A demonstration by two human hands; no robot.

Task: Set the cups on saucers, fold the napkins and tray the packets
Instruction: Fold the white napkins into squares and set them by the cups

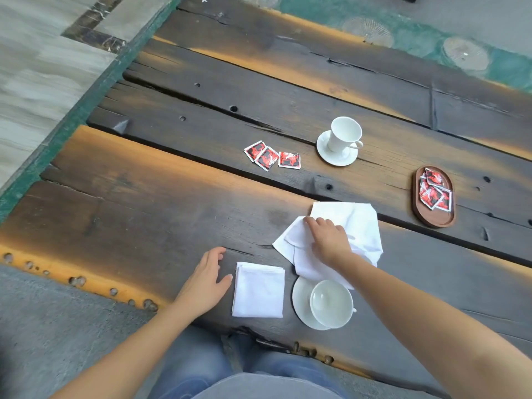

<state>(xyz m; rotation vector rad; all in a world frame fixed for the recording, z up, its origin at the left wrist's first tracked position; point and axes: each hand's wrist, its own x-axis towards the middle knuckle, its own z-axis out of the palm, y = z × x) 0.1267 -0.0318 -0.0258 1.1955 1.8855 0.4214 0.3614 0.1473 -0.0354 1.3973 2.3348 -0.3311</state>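
Two white cups already stand on saucers on the dark plank table point(144, 226): the far cup point(344, 135) sits upright on its saucer point(335, 156) mid-table, and the near cup point(331, 303) rests on its saucer point(300, 298) by the table's front edge. Your right hand point(328, 239) presses palm-down on the unfolded napkin point(359, 226), fingers spread and gripping nothing; the cloth lies rumpled, one corner draped over the near saucer's rim. Your left hand point(205, 280) lies flat and relaxed on the wood, empty, its thumb just beside the folded napkin point(257, 290), which forms a neat square left of the near saucer. Three red packets point(272, 155) remain loose on the table, left of the far saucer, two of them overlapping. Several more packets point(433, 191) are piled in the far end of the oval wooden tray point(431, 218) off to the right, well apart from the loose ones.
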